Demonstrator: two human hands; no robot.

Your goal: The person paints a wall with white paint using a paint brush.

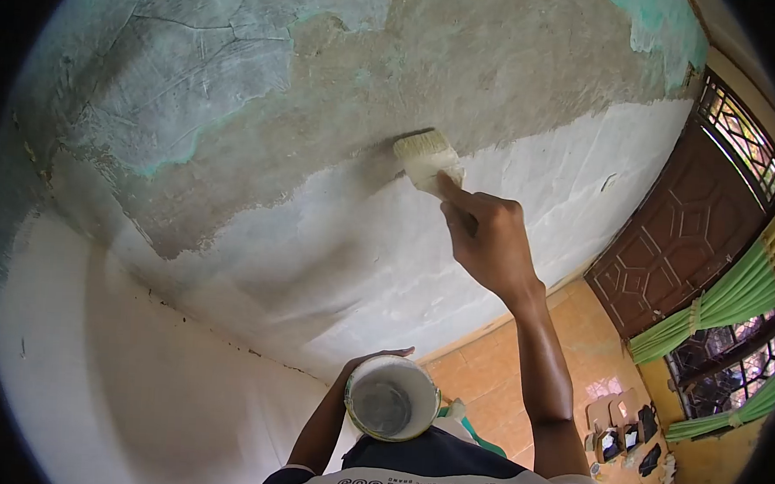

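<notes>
Head view: the right hand pinches the handle end of a wide, flat, pale-bristled brush, its bristles at or just off the wall where the white coat meets bare grey plaster. To work this step well, the bristles should lie flat and lightly loaded, each stroke overlapping the wet white edge—thin, even pressure would avoid ridges and drips, and rough patches probably want a second pass. The right arm reaches up and forward, wrist bent a little, fingers closed around the brush. Low against the chest, the left hand cups the side of a round white tub with pale liquid in the bottom, fingers partly spread along its rim; its thumb can't be made out.
</notes>
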